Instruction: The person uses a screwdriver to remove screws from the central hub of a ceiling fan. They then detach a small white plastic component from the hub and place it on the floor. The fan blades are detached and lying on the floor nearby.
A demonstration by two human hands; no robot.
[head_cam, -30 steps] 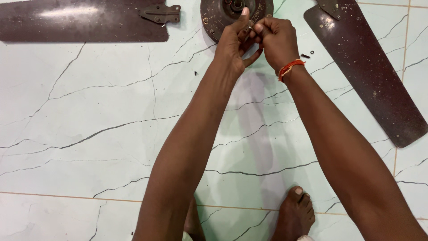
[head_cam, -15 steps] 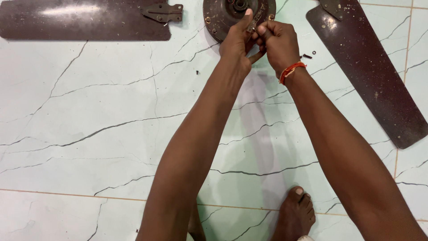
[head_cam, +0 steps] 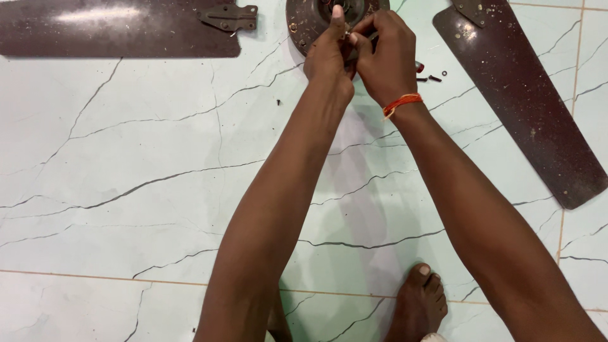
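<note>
- The person sits on the marbled floor (head_cam: pixel 126 190), both arms stretched out to a dark round fan motor hub (head_cam: pixel 304 25) at the top edge of view.
- The left hand (head_cam: pixel 329 54) is clenched over the hub's rim, thumb pointing up; the right hand (head_cam: pixel 386 57), with an orange thread at the wrist, pinches something small against it. What that is, I cannot tell.
- One brown fan blade (head_cam: pixel 114 28) lies off to the left, another blade (head_cam: pixel 525 107) to the right, both apart from the hub.
- Loose screws (head_cam: pixel 434 78) lie just beside the right hand.
- To do this well, I'd judge: brace the hub firmly and keep the small part square.
- Against half a second ago, the hands sit much the same, with the grip unchanged.
</note>
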